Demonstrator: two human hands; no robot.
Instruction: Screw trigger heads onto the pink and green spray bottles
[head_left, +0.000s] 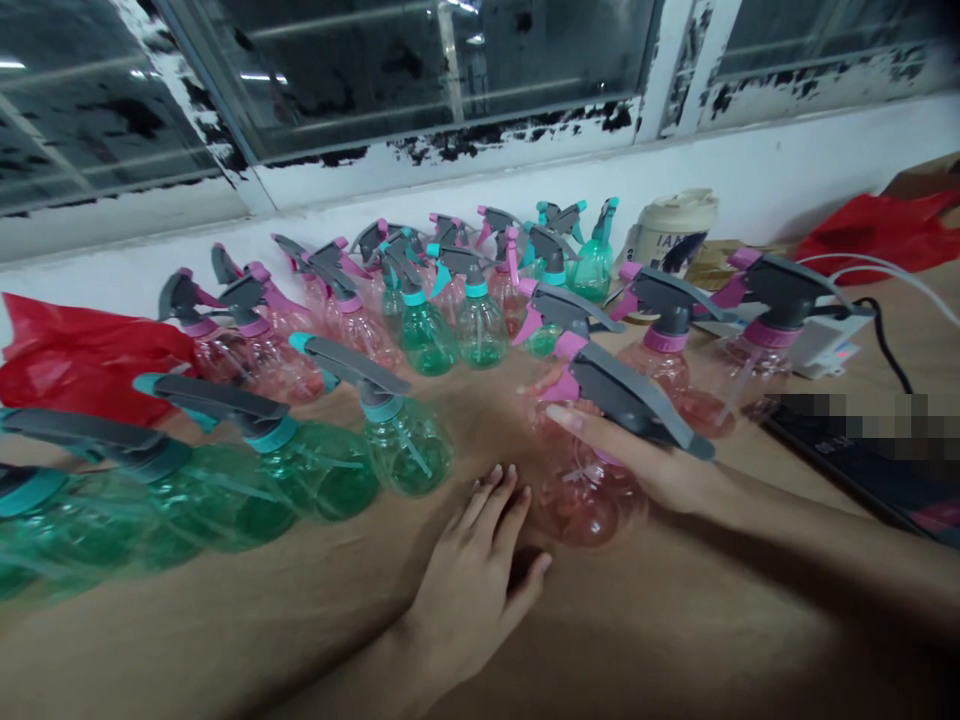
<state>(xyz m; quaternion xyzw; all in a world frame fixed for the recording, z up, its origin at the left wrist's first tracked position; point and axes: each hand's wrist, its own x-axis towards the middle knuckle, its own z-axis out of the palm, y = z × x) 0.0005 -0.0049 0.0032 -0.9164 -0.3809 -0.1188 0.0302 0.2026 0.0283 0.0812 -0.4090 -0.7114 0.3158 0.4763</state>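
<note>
My right hand grips a clear pink spray bottle around its neck, just below the grey and pink trigger head. That bottle stands at the front of the table, its nozzle toward the upper left. Part of my right hand is hidden by the trigger head. My left hand lies on the tabletop beside the bottle, fingers spread and holding nothing. To its upper left, a green spray bottle with a turquoise collar ends a slanting row of several green ones. More pink spray bottles stand behind my right hand.
Pink and green bottles crowd the back by the wall. Red plastic bags lie at the left and far right. A paper cup, a white box-shaped device with cables and a dark phone occupy the right side.
</note>
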